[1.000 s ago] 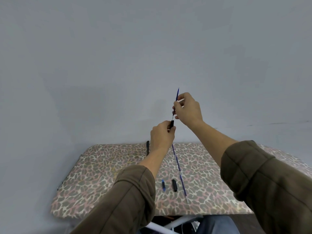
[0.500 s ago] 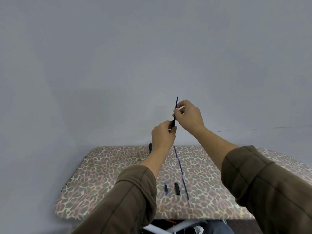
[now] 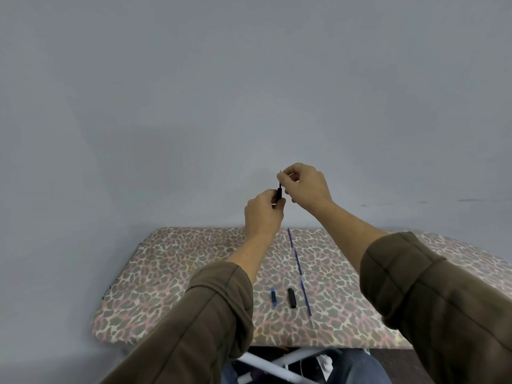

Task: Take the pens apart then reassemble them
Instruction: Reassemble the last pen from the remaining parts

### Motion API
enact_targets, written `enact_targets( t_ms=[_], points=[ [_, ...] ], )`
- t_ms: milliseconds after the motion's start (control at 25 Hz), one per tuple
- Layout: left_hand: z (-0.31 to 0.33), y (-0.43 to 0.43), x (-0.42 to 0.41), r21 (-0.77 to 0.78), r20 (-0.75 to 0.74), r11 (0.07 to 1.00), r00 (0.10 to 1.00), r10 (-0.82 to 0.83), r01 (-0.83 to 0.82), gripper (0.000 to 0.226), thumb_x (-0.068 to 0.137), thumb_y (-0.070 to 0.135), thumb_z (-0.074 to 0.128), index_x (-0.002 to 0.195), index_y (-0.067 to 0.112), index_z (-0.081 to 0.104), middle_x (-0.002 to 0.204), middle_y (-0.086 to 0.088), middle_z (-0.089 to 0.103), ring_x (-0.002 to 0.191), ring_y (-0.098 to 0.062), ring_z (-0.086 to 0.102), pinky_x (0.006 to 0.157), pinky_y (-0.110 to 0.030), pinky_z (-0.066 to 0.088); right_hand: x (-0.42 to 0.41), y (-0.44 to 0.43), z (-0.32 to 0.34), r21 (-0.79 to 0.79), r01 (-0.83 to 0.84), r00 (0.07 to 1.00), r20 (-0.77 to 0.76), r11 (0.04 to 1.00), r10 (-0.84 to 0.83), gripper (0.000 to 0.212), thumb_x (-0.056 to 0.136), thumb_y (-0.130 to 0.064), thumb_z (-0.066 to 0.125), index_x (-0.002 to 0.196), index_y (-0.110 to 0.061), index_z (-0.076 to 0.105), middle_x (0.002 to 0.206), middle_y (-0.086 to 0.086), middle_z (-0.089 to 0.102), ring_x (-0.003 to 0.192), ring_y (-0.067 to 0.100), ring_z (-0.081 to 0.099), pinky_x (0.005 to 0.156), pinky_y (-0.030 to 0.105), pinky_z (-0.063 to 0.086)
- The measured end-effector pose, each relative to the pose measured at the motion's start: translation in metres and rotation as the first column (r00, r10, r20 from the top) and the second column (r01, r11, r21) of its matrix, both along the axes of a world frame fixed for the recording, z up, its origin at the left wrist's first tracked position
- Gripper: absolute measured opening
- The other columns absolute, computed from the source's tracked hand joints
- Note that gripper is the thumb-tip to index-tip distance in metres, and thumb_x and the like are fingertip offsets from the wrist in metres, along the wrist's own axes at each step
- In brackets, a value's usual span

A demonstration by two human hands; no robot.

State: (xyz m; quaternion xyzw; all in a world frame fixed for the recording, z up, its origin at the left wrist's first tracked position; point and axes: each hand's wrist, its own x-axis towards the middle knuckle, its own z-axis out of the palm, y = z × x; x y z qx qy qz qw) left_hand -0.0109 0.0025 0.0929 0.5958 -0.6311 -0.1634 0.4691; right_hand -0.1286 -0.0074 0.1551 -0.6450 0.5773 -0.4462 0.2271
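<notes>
Head view | left hand [image 3: 262, 214] grips black barrel [image 3: 279, 194] | right hand [image 3: 304, 187] pinches refill [image 3: 280, 185], seemingly seated inside barrel

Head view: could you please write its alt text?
The left hand grips a black pen part while the right hand pinches its top end. Below, a blue piece, a black piece and a blue refill lie on a leopard-print board.

The light was soft, even and rather dim, laying a cool grey cast over the wall [image 3: 249, 92]. A faint, diffuse shadow darkened that wall low on the left. Wide-angle distortion bowed the far edge of the surface [image 3: 171, 273] and stretched the sleeves [image 3: 443, 300] at the bottom corners. The thin pen [image 3: 279, 193] between the fingers [image 3: 289, 173] looked soft and poorly resolved.
</notes>
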Motion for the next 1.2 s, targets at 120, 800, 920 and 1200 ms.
enact_targets(
  t_ms=[120, 800, 920, 1200],
  points=[
    [-0.005, 0.0, 0.01, -0.002, -0.03, 1.0, 0.999, 0.021, -0.021, 0.031, 0.098, 0.027, 0.066, 0.129, 0.023, 0.067, 0.104, 0.003, 0.077, 0.081, -0.01, 0.07, 0.08, -0.028, 0.057, -0.002, -0.002, -0.011, 0.031, 0.087, 0.996, -0.015, 0.996, -0.087, 0.028, 0.098, -0.04, 0.056, 0.107, -0.019, 0.072, 0.095, 0.0, 0.077, 0.088, 0.023, 0.074, 0.083, 0.046, 0.062],
    [-0.03, -0.01, 0.076, 0.021, -0.052, 0.997, 0.996, 0.075, -0.074, 0.051, 0.098, 0.021, 0.066, 0.147, 0.032, 0.053, 0.1, 0.002, 0.077, 0.086, -0.014, 0.071, 0.091, -0.03, 0.054, 0.056, -0.002, -0.133, 0.789, 0.09, 0.646, -0.511, 0.608, 0.567, 0.029, 0.094, -0.015, 0.076, 0.113, -0.003, 0.057, 0.076, 0.003, 0.075, 0.049, 0.009, 0.064, 0.052, 0.024, 0.052],
    [-0.033, -0.013, 0.077, 0.028, -0.06, 0.998, 0.996, 0.064, -0.062, 0.051, 0.098, 0.021, 0.066, 0.146, 0.033, 0.053, 0.098, 0.004, 0.077, 0.083, -0.011, 0.069, 0.09, -0.027, 0.053, 0.06, 0.001, -0.145, 0.815, 0.094, 0.607, -0.503, 0.572, 0.616, 0.025, 0.093, -0.017, 0.077, 0.098, -0.004, 0.057, 0.081, 0.005, 0.074, 0.059, 0.014, 0.064, 0.078, 0.032, 0.059],
    [-0.039, -0.017, 0.075, 0.03, -0.058, 0.998, 0.997, 0.058, -0.056, 0.051, 0.097, 0.02, 0.067, 0.145, 0.035, 0.054, 0.097, 0.005, 0.077, 0.076, -0.006, 0.065, 0.084, -0.022, 0.05, 0.064, 0.004, -0.16, 0.782, 0.093, 0.436, -0.588, 0.616, 0.681, 0.018, 0.091, -0.017, 0.073, 0.078, -0.011, 0.062, 0.064, 0.0, 0.066, 0.064, 0.018, 0.062, 0.073, 0.027, 0.052]
  ],
)
